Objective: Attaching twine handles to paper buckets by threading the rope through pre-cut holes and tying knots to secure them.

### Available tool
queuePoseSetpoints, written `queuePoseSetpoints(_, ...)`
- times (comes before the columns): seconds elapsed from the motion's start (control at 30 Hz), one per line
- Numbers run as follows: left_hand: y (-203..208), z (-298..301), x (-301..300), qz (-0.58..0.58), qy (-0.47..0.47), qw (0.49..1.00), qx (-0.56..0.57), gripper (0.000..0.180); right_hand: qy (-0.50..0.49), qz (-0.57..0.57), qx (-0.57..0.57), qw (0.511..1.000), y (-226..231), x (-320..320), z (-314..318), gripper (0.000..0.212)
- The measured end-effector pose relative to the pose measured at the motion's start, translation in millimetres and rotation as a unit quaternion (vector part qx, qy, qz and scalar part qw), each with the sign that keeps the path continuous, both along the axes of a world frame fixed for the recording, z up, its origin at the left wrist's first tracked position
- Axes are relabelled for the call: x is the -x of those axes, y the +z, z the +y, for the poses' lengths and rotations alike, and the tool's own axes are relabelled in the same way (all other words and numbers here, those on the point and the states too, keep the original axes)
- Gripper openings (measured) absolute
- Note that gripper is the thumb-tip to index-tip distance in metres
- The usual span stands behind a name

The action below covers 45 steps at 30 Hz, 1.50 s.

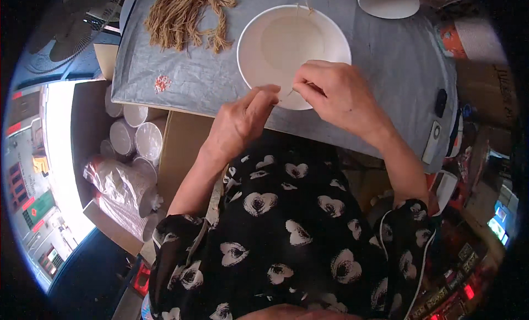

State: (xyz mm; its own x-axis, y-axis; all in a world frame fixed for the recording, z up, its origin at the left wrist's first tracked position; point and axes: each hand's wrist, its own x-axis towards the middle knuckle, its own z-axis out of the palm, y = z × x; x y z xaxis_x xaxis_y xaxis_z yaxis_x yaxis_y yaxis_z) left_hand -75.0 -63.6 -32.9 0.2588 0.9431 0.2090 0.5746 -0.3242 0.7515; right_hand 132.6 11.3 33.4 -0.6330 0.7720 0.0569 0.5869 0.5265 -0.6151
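Both of my hands meet over the near rim of a white round tub (250, 36). My left hand (242, 117) is closed, thumb and fingertips pinched at the tub's near left side. My right hand (343, 97) is also closed, in a pinch just right of it. A short thin strand (290, 92) shows between the two sets of fingertips; its exact kind is too small to make out. Light brown cord ends (304, 9) hang over the tub's far rim. A bundle of brown cords (184, 20) lies on the table to the left.
A small pile of red and white beads (162, 83) sits on the grey-covered table (212, 77). Another white tub (388, 3) stands at the far right. A grey device with a round dial (431, 141) lies at the right edge. Stacked, wrapped paper cups (124, 182) fill a carton at left.
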Motion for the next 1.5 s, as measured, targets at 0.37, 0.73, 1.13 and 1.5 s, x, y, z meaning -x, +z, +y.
queuePoseSetpoints(0.37,-3,5,9,0.049,-0.006,0.995,-0.089,0.018,0.020,0.011,0.010,1.000,-14,2,0,0.016)
queuePoseSetpoints(0.73,2,6,9,0.037,-0.013,0.996,-0.081,0.018,0.034,-0.021,0.027,0.999,-14,2,-1,0.017)
queuePoseSetpoints(1.13,5,7,8,0.040,-0.007,0.996,-0.076,0.016,0.041,-0.032,0.037,0.998,-15,3,-1,0.017)
queuePoseSetpoints(1.5,22,20,1,0.069,-0.022,0.997,-0.024,0.026,0.072,-0.038,0.034,0.996,-15,-2,11,0.017)
